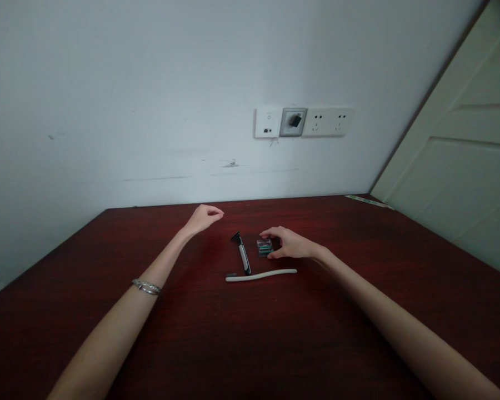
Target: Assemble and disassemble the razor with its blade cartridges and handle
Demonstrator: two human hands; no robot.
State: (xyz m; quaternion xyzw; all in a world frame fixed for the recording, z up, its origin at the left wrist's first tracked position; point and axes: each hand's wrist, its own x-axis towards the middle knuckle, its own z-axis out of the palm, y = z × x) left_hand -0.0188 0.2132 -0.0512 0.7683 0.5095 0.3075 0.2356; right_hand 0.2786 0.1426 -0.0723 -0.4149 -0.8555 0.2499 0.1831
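On the dark red tabletop [216, 333], my right hand [292, 243] spans a small clear plastic case [264, 248], fingers at its far edge and thumb at its near edge. Dark and greenish parts show inside the case. My left hand [203, 219] is above the table to the left, thumb and fingertips pinched together with nothing visible in them. Between my hands lies a razor [244, 256] with a black head and a white-and-black handle. Just in front of it is a whitish toothbrush [266, 274], lying crosswise with its dark bristles to the left.
A white wall with scuff marks rises behind the table. Mounted on it are several socket plates [328, 122], one with a black plug [295, 120]. A pale panelled door [475, 161] stands at the right. A thin patterned strip [369, 201] lies at the table's back right corner.
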